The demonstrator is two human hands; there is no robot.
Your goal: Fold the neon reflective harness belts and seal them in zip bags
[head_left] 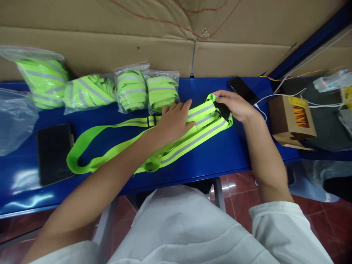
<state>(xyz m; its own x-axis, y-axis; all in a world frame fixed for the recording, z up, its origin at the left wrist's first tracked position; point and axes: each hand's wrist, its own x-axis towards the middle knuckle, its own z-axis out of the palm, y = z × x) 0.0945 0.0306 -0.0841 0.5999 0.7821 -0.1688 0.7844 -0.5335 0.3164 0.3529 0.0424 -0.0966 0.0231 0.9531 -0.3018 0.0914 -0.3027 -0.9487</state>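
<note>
A neon-green reflective strap with a grey stripe lies in several long folds across the blue table. My left hand rests over the middle of the folds, fingers stretched out and palm down. At the right end of the bundle, my right hand is closed on the strap beside a black piece, probably a buckle; its fingertips are partly hidden. A loose loop of the strap curves out to the left, and a black slider shows on it near my left wrist.
Several clear bags of coiled green straps line the back against cardboard. An empty-looking plastic bag and a dark flat device lie left. A phone, white cables and an open brown box sit right.
</note>
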